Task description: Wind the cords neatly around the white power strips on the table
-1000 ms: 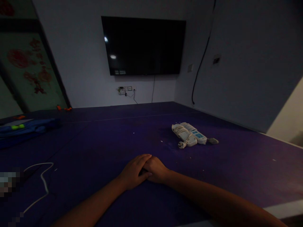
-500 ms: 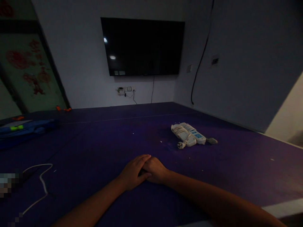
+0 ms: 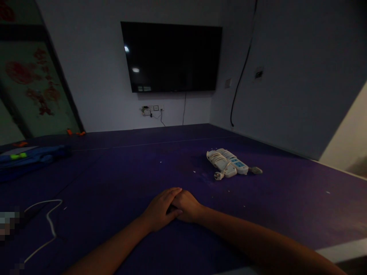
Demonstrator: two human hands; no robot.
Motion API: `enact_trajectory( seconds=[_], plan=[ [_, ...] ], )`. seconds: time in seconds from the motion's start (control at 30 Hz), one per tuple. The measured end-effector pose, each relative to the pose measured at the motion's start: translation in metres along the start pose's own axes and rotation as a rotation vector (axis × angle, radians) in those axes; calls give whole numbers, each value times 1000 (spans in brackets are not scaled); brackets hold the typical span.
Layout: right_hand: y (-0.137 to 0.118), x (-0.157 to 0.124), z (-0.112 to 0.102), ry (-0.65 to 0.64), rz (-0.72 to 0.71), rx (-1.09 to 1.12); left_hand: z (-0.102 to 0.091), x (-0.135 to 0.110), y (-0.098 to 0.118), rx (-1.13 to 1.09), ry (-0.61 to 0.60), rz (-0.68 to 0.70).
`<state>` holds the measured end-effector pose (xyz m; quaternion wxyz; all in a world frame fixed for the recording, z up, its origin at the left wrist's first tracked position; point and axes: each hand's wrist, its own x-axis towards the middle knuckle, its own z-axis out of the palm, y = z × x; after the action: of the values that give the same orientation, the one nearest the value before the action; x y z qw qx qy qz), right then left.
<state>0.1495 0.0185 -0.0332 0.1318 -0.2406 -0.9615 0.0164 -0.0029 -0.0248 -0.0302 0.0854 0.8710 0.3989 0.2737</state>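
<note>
My left hand [image 3: 160, 209] and my right hand [image 3: 187, 206] are clasped together on a purple surface [image 3: 120, 183]. The left fingers lie over the right knuckles, and its thumb presses against the right hand from the near side. My right hand is curled closed, its fingers partly covered by the left. No object shows in either hand. Beyond them, to the right, two white power strips lie side by side: one [image 3: 230, 173] with its plug [image 3: 218, 176] toward me, the other [image 3: 242, 168] with blue socket panels. White cords are wound round both.
A grey flat piece [image 3: 255, 170] lies beside the strips. At left are a white cable [image 3: 49, 219], a pixelated patch and blue cloth [image 3: 48, 152] with a bright green item [image 3: 18, 156]. A television [image 3: 174, 57] hangs on the wall; a black cable [image 3: 243, 70] hangs at right.
The view has shifted very slightly, so everything beyond the hands sits a few pixels further left. My hands stay clasped in the same place, and the power strips lie as before.
</note>
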Motion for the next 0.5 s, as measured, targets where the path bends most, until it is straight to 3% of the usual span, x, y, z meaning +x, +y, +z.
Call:
enact_trajectory(
  seconds=[0.5],
  plan=[
    [-1,2,0,6,-12,23,-1,0,0,1,-6,-4]
  ],
)
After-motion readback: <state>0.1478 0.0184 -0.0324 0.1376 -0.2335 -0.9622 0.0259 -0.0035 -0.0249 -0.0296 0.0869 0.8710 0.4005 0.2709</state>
